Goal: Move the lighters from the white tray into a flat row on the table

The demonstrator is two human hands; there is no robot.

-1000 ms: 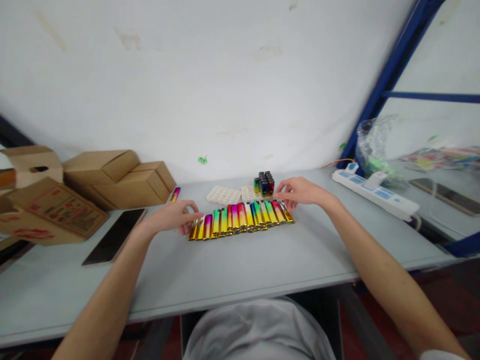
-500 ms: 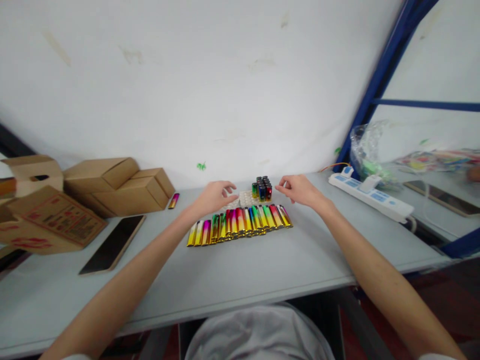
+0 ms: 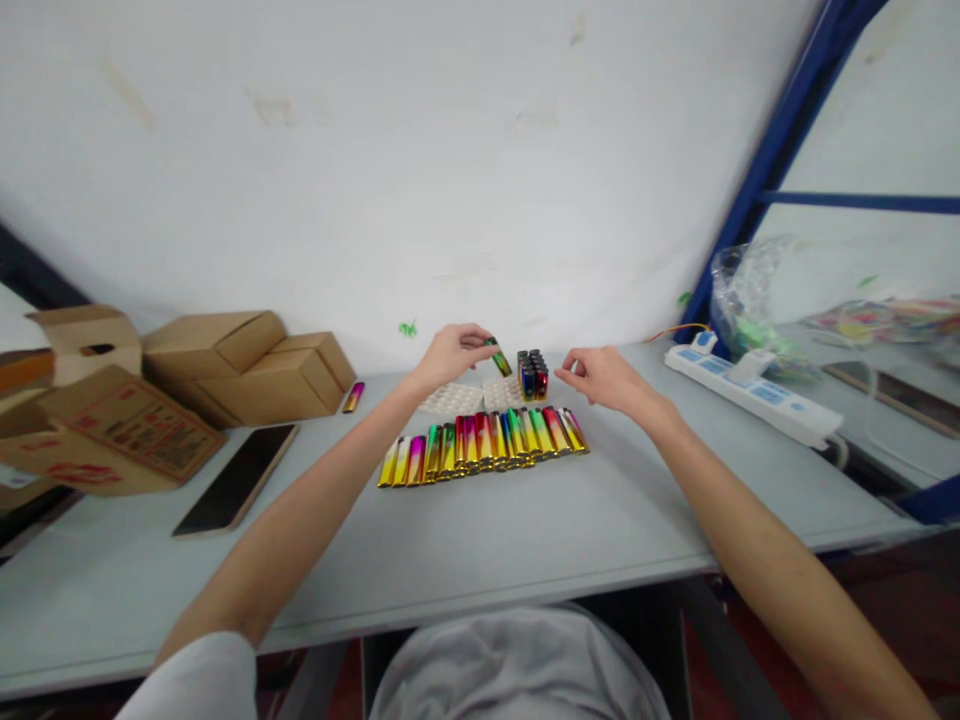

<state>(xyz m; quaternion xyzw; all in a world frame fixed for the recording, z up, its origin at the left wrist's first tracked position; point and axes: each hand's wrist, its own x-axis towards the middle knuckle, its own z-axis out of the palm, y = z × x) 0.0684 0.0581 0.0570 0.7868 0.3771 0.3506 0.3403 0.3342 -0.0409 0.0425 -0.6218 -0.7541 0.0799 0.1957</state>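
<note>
My left hand (image 3: pixel 454 353) pinches a green and yellow metallic lighter (image 3: pixel 498 357) between thumb and fingertips, held tilted above a white bumpy tray (image 3: pixel 500 393). Just right of that lighter stands a tight cluster of upright lighters (image 3: pixel 534 376) with dark tops. On the cluster's right side is my right hand (image 3: pixel 596 375), its fingers curled and slightly apart, with nothing visible in them. In front of both hands lies a row of shiny multicoloured lighters (image 3: pixel 484 447), partly stacked on one another.
At the left are closed cardboard boxes (image 3: pixel 247 375), an opened printed carton (image 3: pixel 127 425) and a phone (image 3: pixel 236 480). A single lighter (image 3: pixel 353 397) lies beside the boxes. A white power strip (image 3: pixel 754 395) lies on the right, near a clear plastic bag (image 3: pixel 750 300).
My left hand has moved up and right, and now holds a green and yellow lighter away from the cluster, whose left side has shrunk. My right hand stays beside the cluster.
</note>
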